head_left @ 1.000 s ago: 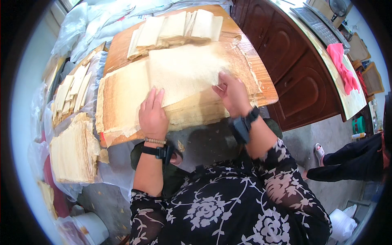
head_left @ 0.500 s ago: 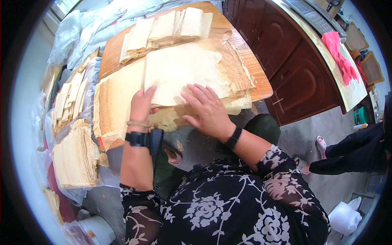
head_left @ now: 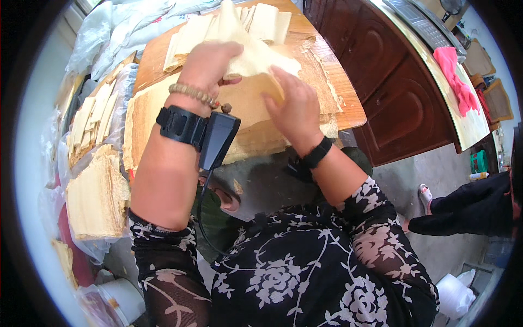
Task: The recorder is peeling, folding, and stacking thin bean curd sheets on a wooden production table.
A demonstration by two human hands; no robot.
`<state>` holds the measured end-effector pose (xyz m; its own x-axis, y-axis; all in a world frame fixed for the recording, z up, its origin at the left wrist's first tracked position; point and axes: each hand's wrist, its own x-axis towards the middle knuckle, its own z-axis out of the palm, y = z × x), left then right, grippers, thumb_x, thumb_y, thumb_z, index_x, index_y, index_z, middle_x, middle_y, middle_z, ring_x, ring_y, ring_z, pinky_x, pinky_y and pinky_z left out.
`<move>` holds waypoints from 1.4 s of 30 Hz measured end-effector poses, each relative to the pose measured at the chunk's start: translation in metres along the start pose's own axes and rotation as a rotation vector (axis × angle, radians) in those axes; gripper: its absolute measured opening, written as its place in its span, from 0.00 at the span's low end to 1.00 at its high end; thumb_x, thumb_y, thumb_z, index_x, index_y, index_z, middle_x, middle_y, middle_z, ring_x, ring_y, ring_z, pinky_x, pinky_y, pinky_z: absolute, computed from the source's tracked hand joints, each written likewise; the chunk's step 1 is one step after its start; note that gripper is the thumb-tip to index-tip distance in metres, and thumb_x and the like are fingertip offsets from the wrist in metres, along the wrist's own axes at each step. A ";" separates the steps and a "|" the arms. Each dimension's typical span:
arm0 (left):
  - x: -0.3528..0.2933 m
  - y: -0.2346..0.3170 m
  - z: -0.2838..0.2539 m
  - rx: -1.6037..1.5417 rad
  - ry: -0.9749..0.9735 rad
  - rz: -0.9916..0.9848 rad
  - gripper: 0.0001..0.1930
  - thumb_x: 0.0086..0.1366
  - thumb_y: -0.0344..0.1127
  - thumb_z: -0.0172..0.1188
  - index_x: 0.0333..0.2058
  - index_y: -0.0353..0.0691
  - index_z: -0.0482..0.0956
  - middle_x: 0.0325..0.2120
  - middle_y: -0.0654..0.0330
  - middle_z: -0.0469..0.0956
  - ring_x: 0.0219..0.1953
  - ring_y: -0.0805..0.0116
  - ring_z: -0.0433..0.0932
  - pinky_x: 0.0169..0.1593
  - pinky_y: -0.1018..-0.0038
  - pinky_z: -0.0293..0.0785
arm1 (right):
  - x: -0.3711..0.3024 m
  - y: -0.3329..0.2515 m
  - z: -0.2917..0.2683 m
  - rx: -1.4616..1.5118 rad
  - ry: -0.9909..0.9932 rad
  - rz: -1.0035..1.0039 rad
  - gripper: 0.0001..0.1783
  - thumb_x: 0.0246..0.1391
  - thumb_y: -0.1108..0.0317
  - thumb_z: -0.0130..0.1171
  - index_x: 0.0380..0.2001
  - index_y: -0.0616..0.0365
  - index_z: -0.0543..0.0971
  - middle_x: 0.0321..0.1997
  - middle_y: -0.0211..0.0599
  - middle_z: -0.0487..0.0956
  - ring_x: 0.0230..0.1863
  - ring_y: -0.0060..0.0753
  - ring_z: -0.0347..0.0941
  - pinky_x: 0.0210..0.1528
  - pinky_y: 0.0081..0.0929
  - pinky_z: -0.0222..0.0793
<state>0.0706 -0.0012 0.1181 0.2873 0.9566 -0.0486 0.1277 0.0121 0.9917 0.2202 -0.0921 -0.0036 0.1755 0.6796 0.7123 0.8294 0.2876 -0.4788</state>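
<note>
Now both hands, left hand (head_left: 210, 62) and right hand (head_left: 294, 106), pinch the lifted sheet (head_left: 253, 52).

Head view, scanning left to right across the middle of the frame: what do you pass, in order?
Bagged stacks of pale sheets → left hand → lifted pale sheet → right hand → wooden board → dark wooden cabinet → pink cloth.

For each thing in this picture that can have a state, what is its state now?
left hand: closed on the thin sheet, lifting it.
right hand: fingers bent on the sheet's lower edge.
thin sheet: raised, crumpled.
stack of sheets: flat on the wooden table.
folded sheets: lying folded.
cabinet doors: shut.
</note>
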 end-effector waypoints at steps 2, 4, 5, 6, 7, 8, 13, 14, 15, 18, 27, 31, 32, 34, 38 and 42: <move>0.001 0.009 0.002 -0.015 -0.034 0.021 0.12 0.65 0.38 0.64 0.39 0.33 0.81 0.38 0.58 0.79 0.41 0.65 0.79 0.35 0.66 0.84 | 0.008 0.008 0.000 -0.106 -0.046 0.181 0.23 0.54 0.63 0.68 0.54 0.49 0.81 0.50 0.45 0.83 0.50 0.48 0.80 0.51 0.40 0.75; 0.004 0.013 -0.003 -0.009 0.026 0.026 0.13 0.65 0.38 0.63 0.40 0.33 0.81 0.38 0.58 0.79 0.40 0.65 0.79 0.35 0.66 0.84 | 0.013 0.015 0.001 -0.116 0.022 0.179 0.18 0.50 0.68 0.67 0.46 0.48 0.85 0.41 0.42 0.85 0.40 0.49 0.82 0.43 0.43 0.77; 0.006 0.012 -0.007 0.010 0.011 0.017 0.14 0.68 0.41 0.60 0.41 0.33 0.81 0.42 0.54 0.82 0.44 0.64 0.81 0.39 0.68 0.83 | 0.014 0.019 0.000 -0.096 -0.011 0.220 0.16 0.52 0.66 0.65 0.47 0.49 0.85 0.40 0.43 0.85 0.41 0.50 0.82 0.43 0.43 0.77; 0.009 0.009 -0.013 0.004 0.014 -0.008 0.14 0.68 0.41 0.60 0.41 0.33 0.81 0.42 0.54 0.82 0.44 0.64 0.81 0.39 0.68 0.83 | 0.015 0.023 -0.002 -0.073 -0.082 0.294 0.16 0.55 0.64 0.64 0.47 0.49 0.86 0.39 0.43 0.85 0.41 0.51 0.82 0.43 0.43 0.77; 0.012 0.004 -0.020 -0.085 -0.154 -0.046 0.16 0.70 0.45 0.59 0.43 0.37 0.81 0.45 0.54 0.82 0.45 0.66 0.82 0.40 0.71 0.83 | 0.017 0.029 -0.004 -0.080 -0.053 0.260 0.16 0.55 0.64 0.64 0.47 0.49 0.86 0.39 0.43 0.85 0.41 0.51 0.82 0.43 0.43 0.77; 0.017 -0.001 -0.027 -0.199 -0.350 -0.014 0.18 0.72 0.49 0.58 0.46 0.40 0.81 0.49 0.54 0.83 0.46 0.68 0.83 0.41 0.75 0.82 | 0.022 0.036 -0.008 -0.035 -0.108 0.386 0.15 0.58 0.61 0.63 0.46 0.51 0.86 0.37 0.46 0.85 0.40 0.52 0.82 0.43 0.43 0.77; 0.015 -0.097 -0.002 0.577 -0.176 0.509 0.28 0.73 0.55 0.50 0.65 0.45 0.69 0.58 0.53 0.78 0.61 0.56 0.75 0.62 0.62 0.71 | 0.043 0.072 -0.014 0.208 -0.142 0.477 0.20 0.61 0.53 0.64 0.45 0.58 0.85 0.31 0.52 0.85 0.32 0.48 0.82 0.37 0.38 0.74; 0.010 -0.117 0.006 0.949 -0.143 0.616 0.29 0.72 0.53 0.50 0.67 0.48 0.67 0.61 0.54 0.75 0.64 0.54 0.73 0.65 0.60 0.67 | 0.048 0.079 -0.016 0.180 -0.149 0.505 0.20 0.61 0.53 0.64 0.45 0.58 0.85 0.31 0.52 0.85 0.32 0.48 0.82 0.37 0.38 0.74; 0.005 -0.135 0.010 0.914 -0.135 0.704 0.29 0.72 0.53 0.50 0.67 0.48 0.67 0.61 0.54 0.75 0.64 0.54 0.73 0.65 0.60 0.67 | 0.054 0.085 -0.019 0.271 -0.110 0.472 0.20 0.60 0.54 0.65 0.45 0.59 0.85 0.30 0.48 0.85 0.30 0.41 0.81 0.36 0.36 0.74; -0.007 -0.163 0.020 1.350 -0.141 0.719 0.29 0.73 0.54 0.49 0.68 0.51 0.66 0.70 0.57 0.65 0.72 0.55 0.61 0.72 0.58 0.56 | 0.089 0.101 -0.047 0.535 -0.089 0.446 0.14 0.64 0.62 0.63 0.43 0.63 0.85 0.29 0.29 0.85 0.27 0.20 0.77 0.31 0.26 0.73; -0.010 -0.161 0.020 1.338 -0.175 0.577 0.29 0.74 0.55 0.47 0.69 0.54 0.65 0.73 0.60 0.58 0.75 0.57 0.53 0.75 0.55 0.48 | 0.169 0.082 -0.154 -0.340 0.076 0.102 0.16 0.62 0.53 0.63 0.38 0.54 0.88 0.27 0.41 0.85 0.27 0.33 0.82 0.33 0.31 0.77; -0.008 -0.165 0.019 1.295 -0.144 0.623 0.29 0.74 0.55 0.50 0.69 0.55 0.65 0.72 0.59 0.60 0.75 0.56 0.55 0.74 0.54 0.50 | 0.198 0.055 -0.175 0.064 0.093 0.225 0.17 0.64 0.55 0.61 0.47 0.55 0.84 0.35 0.40 0.86 0.32 0.37 0.84 0.31 0.33 0.77; -0.008 -0.165 0.019 1.305 -0.106 0.647 0.29 0.74 0.55 0.50 0.70 0.55 0.65 0.72 0.59 0.60 0.75 0.56 0.55 0.74 0.54 0.50 | 0.199 0.049 -0.177 0.135 0.093 0.223 0.16 0.64 0.55 0.61 0.47 0.55 0.84 0.35 0.40 0.86 0.31 0.37 0.84 0.31 0.33 0.77; -0.008 -0.163 0.019 1.297 -0.140 0.628 0.29 0.74 0.55 0.50 0.70 0.55 0.65 0.72 0.59 0.60 0.75 0.56 0.55 0.74 0.54 0.50 | 0.202 0.038 -0.173 0.194 0.058 0.198 0.16 0.64 0.56 0.61 0.46 0.55 0.84 0.34 0.40 0.86 0.31 0.36 0.84 0.31 0.33 0.77; -0.012 -0.158 0.021 1.294 -0.121 0.601 0.29 0.72 0.54 0.53 0.68 0.51 0.68 0.71 0.56 0.62 0.74 0.56 0.57 0.73 0.54 0.52 | 0.200 0.018 -0.151 0.181 -0.011 0.128 0.14 0.62 0.58 0.61 0.44 0.55 0.84 0.33 0.40 0.85 0.31 0.36 0.83 0.31 0.33 0.77; -0.008 -0.152 0.027 1.153 -0.190 0.490 0.28 0.71 0.54 0.55 0.65 0.51 0.71 0.71 0.57 0.62 0.74 0.57 0.56 0.74 0.55 0.50 | 0.210 0.003 -0.156 0.079 0.053 0.072 0.13 0.61 0.59 0.60 0.43 0.55 0.84 0.32 0.39 0.85 0.30 0.36 0.83 0.32 0.32 0.77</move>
<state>0.0742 -0.0187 -0.0355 0.6576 0.7311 0.1820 0.6923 -0.6816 0.2369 0.3425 -0.0539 0.2247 0.2628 0.6642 0.6998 0.7698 0.2929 -0.5671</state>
